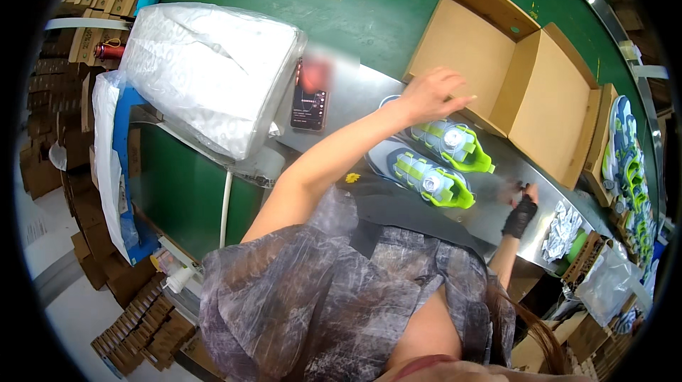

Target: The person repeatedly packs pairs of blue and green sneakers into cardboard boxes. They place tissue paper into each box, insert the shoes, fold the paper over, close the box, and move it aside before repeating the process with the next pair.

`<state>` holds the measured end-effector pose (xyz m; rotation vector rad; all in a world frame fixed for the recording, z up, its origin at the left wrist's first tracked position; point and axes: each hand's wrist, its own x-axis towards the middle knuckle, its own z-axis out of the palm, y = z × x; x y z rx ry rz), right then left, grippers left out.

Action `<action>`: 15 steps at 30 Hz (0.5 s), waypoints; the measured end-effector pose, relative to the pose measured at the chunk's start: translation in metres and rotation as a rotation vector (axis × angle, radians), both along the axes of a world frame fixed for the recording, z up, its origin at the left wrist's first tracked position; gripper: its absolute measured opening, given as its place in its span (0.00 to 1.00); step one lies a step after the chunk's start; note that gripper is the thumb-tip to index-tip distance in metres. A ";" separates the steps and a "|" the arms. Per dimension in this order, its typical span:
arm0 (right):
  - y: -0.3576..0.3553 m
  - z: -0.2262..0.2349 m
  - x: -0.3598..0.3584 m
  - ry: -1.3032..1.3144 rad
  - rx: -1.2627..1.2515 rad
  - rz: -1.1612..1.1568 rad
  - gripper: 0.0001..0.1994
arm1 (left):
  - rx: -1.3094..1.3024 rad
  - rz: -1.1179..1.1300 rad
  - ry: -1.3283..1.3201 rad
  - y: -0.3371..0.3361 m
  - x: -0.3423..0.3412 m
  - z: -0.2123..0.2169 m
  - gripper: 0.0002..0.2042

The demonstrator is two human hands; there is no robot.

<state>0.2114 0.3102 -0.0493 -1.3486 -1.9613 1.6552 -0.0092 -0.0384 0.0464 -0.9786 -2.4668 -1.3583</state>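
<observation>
My left hand (pixel 431 94) is bare, its fingers loosely bent and apart with nothing visible in them. It hovers over the shoes, beside the near edge of an opened brown cardboard shoebox (pixel 472 34). Two light blue and lime green sneakers, one nearer me (pixel 419 172) and one farther off (pixel 447 142), lie side by side on the metal worktop with pale stuffing in their openings. To their right is my right hand (pixel 524 208), in a black fingerless glove. Its fingertips are blurred, and a small dark reddish patch there is too smeared to name.
A large plastic-wrapped white bundle (pixel 209 73) and a lit phone (pixel 310 101) are on the left. Crumpled silvery-white paper (pixel 563 231) lies at right. More sneakers (pixel 625 147) line the right edge. Stacked cartons (pixel 142 325) stand at lower left.
</observation>
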 end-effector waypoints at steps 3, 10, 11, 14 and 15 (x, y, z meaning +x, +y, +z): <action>-0.061 -0.005 0.004 -0.351 0.954 0.479 0.30 | 0.078 0.188 0.176 -0.055 0.008 0.003 0.11; -0.095 -0.008 0.003 -0.468 1.258 0.434 0.28 | -0.309 1.064 -0.037 -0.309 0.017 -0.024 0.15; -0.096 -0.006 0.003 -0.467 1.256 0.436 0.28 | -0.566 1.177 -0.091 -0.333 0.024 -0.025 0.16; -0.095 -0.007 0.002 -0.477 1.262 0.438 0.28 | -0.612 1.238 -0.140 -0.372 0.036 -0.027 0.16; -0.096 -0.006 0.002 -0.491 1.257 0.435 0.28 | -0.608 1.209 -0.137 -0.372 0.037 -0.028 0.15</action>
